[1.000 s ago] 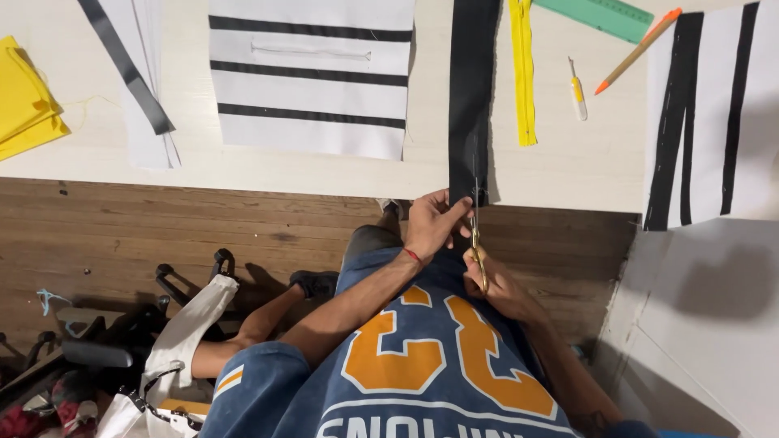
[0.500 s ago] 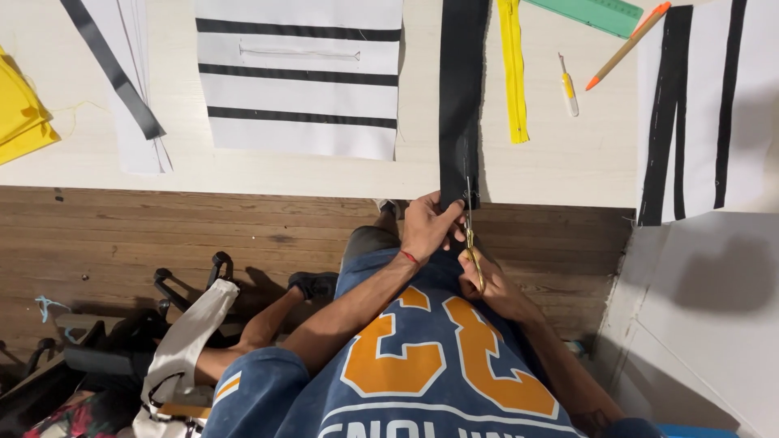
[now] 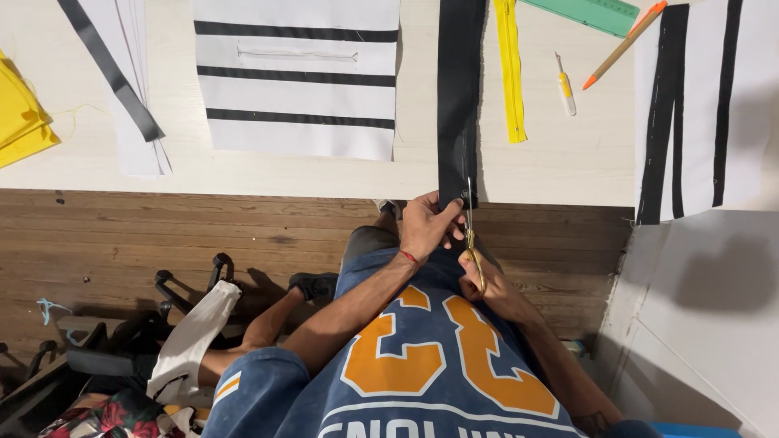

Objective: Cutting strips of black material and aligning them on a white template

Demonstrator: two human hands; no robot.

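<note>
Since the earlier frame the view has drifted slightly left, and the scissors [image 3: 470, 231] now stand a little farther up the black fabric strip [image 3: 458, 97]; the hands keep the same grip.

Nearest the camera, the right hand [image 3: 480, 280] is closed around the scissor handles, held low over the lap so the blades point away, up the strip. Just left of it, the left hand [image 3: 424, 225] is clamped on the strip's near end where it overhangs the table [image 3: 324, 174] edge. This pinch holds the cloth taut and steady beside the blades. The two hands sit close together, almost touching. Whether the blades are open cannot be told at this size.

The strip runs straight from the table edge to the far side, laid lengthwise in line with the blades.

Farther out, a yellow zipper [image 3: 510, 73] lies parallel, just right of the strip. Right of that lie a small yellow-handled seam ripper [image 3: 565, 85] and an orange pencil [image 3: 625, 45], with a green ruler [image 3: 588, 12] at the far edge, all within reach. A white panel with black stripes [image 3: 296, 77] lies flat to the left, a similar one [image 3: 702, 105] to the right, and yellow cloth [image 3: 20, 122] at the far left.
</note>
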